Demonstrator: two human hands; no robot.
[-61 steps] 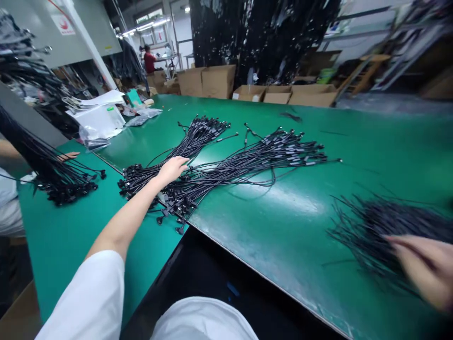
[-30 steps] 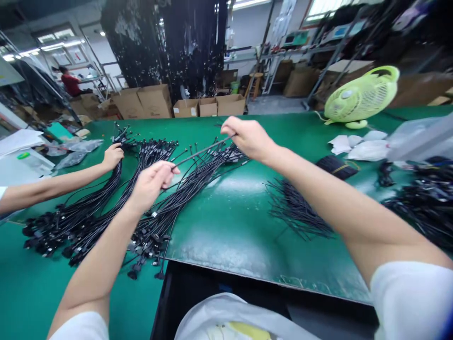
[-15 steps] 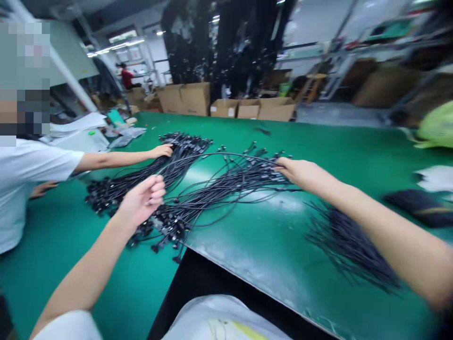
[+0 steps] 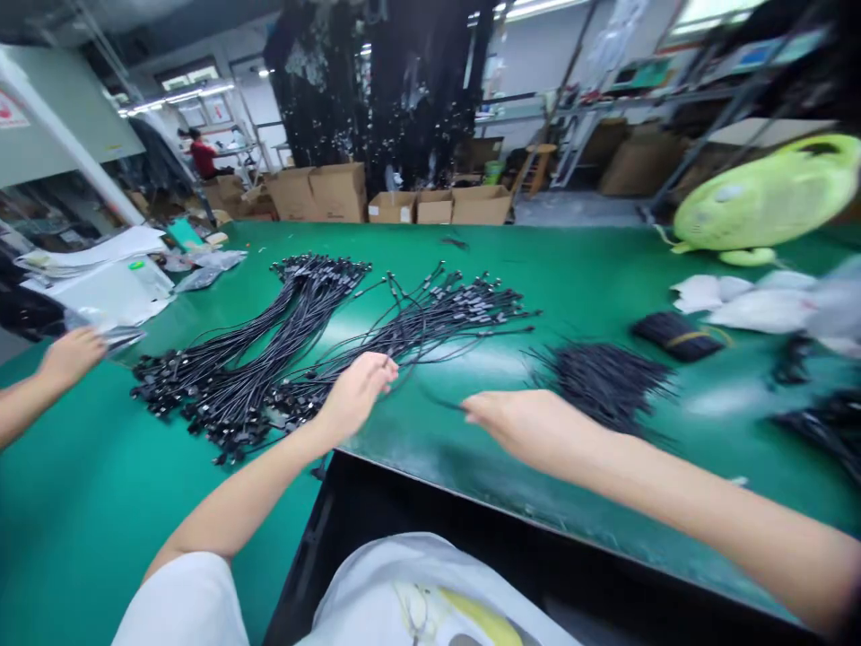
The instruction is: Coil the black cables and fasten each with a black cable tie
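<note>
My left hand (image 4: 360,395) is closed, with a black cable (image 4: 405,375) curving out beside its fingertips. To its right, my right hand (image 4: 511,422) pinches a thin black strand (image 4: 440,400) that points toward the left hand and is blurred by motion. Behind my hands lies a loose bundle of black cables (image 4: 430,318) with small connectors at both ends. A second, thicker cable bundle (image 4: 269,336) lies to its left. Beyond my right forearm is a pile of short thin black strands (image 4: 605,381).
A co-worker's hand (image 4: 71,359) is at the left edge, near white papers (image 4: 100,269). A banded black bundle (image 4: 676,336), white scraps (image 4: 760,301) and a yellow-green bag (image 4: 767,197) lie on the green table (image 4: 571,260) at right. Cardboard boxes (image 4: 323,193) stand behind.
My hands have come closer together, and the long cable arched between them has dropped. The co-worker's hand has left the left bundle and moved back. The view has turned right.
</note>
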